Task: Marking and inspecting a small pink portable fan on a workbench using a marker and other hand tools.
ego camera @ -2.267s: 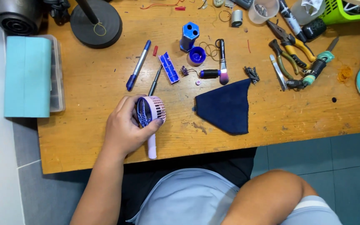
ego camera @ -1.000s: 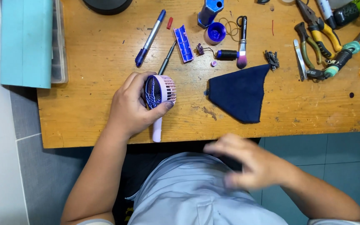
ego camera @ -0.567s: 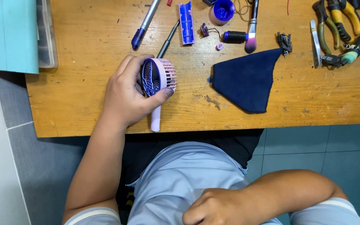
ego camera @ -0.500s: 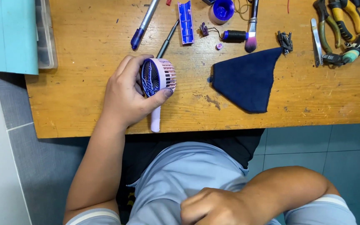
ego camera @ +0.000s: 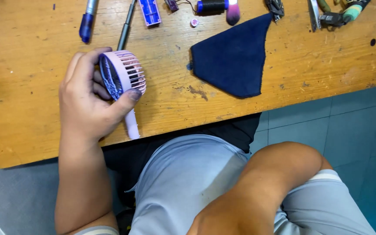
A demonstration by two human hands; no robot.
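Table is carrying everything, with the work sitting close to its near edge. The dark blue cloth is lying flat to the right, its lower corner near that edge; a snag from a forearm could be dragging it off.

Left hand is closed around the head of the small pink handheld fan, thumb across the grille, fingers behind it. The fan's handle is pointing down toward the table edge, tip almost overhanging. Only the head is gripped, so a slip is likely tipping the fan into the lap or onto the floor. Thumb pressure could be flexing the thin grille ribs.

Right hand: only the forearm is showing at the bottom, hand out of frame.

Small risks: blue pen and the tiny pink cap could be rolling if the table gets bumped.
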